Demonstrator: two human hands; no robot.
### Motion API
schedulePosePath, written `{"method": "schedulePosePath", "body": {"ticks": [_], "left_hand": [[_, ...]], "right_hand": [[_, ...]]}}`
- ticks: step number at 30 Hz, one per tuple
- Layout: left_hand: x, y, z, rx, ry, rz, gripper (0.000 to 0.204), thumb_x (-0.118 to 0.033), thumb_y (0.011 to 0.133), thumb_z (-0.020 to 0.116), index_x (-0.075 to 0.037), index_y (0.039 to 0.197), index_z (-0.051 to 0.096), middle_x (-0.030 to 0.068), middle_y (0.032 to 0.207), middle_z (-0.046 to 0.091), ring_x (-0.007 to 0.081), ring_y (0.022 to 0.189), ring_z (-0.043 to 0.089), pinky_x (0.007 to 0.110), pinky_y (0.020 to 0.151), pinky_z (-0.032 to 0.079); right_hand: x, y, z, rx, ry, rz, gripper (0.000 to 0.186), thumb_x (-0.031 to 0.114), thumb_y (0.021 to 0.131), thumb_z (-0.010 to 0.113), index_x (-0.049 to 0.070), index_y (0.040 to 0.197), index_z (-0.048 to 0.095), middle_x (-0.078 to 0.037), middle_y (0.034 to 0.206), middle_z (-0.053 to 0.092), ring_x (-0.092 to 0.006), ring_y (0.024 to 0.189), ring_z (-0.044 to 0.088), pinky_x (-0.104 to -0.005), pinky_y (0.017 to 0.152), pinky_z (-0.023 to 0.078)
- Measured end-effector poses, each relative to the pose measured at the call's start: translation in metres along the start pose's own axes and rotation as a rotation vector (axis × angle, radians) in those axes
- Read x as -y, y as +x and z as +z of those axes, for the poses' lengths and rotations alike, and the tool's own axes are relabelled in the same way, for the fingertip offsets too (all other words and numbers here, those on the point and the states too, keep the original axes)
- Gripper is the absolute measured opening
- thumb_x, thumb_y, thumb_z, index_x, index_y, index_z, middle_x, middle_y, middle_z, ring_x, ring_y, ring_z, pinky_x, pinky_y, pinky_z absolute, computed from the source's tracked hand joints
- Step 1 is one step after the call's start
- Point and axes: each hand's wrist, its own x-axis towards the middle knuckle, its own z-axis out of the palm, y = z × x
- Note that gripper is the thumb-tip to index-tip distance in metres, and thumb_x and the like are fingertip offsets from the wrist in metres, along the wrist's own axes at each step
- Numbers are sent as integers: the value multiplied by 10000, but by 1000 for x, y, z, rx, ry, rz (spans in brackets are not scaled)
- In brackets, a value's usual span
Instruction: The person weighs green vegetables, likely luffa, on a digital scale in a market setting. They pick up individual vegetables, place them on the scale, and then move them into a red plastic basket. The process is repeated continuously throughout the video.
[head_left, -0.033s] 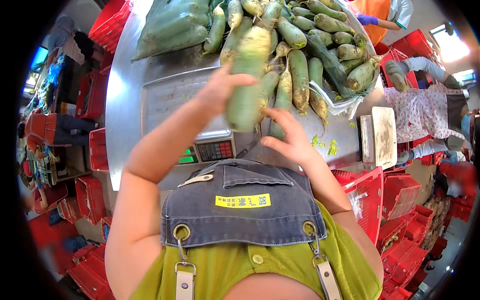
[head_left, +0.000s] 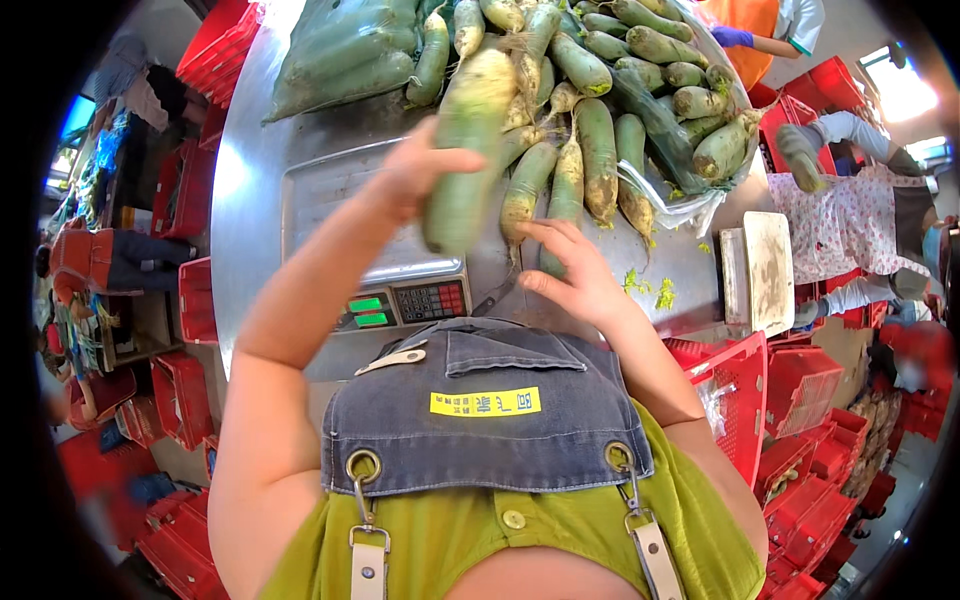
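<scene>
My left hand (head_left: 408, 172) is closed round a big green radish (head_left: 465, 165), pale yellowish at its top end and smeared by motion. It is held up over the right part of a steel weighing scale (head_left: 325, 205) with a keypad and lit green displays. Lower right, my right hand (head_left: 578, 272) has its thumb and fingers apart, with nothing gripped. Its fingertips are at the tail end of a smaller radish (head_left: 530, 185) lying on the steel table. The end of another green radish (head_left: 568, 190) shows between thumb and forefinger. Several loose radishes lie beyond.
A full green bag (head_left: 345, 60) is at the far left of the table. An opened bag of radishes (head_left: 670, 75) sits far right. Dark-handled scissors (head_left: 492, 298) lie by the scale, a worn whitish block (head_left: 767, 275) at the right edge. Red crates (head_left: 735, 400) and other people surround the table.
My left hand has shifted left with the big radish, further over the scale, uncovering more of the smaller radish. My right hand has barely moved.
</scene>
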Motion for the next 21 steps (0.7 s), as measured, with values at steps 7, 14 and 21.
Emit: {"method": "schedulePosePath", "body": {"ticks": [7, 14, 21], "left_hand": [[0, -46, -116, -200, 1261, -36, 788, -109, 489, 766, -105, 1227, 491, 152, 1062, 619, 305, 1015, 576, 354, 867, 443], [41, -53, -167, -98, 1070, -8, 655, -195, 671, 745, -31, 1257, 500, 126, 1198, 567, 245, 1110, 527, 342, 972, 388], [11, -67, -199, -383, 838, 93, 419, -274, 867, 631, -39, 1207, 559, 86, 1154, 603, 176, 1081, 540, 313, 946, 401]], "right_hand": [[-101, -31, 43, 192, -608, 102, 455, 313, 714, 704, 146, 1125, 599, -83, 1321, 469, -280, 1294, 346, -498, 1070, 240], [-106, -40, 45, 106, -679, 214, 300, 166, 603, 690, 184, 902, 681, -67, 1381, 429, -299, 1345, 276, -508, 1102, 179], [-125, -55, 21, 25, -620, 150, 255, 101, 649, 630, 126, 899, 670, -93, 1277, 527, -309, 1259, 399, -455, 1033, 293]]}}
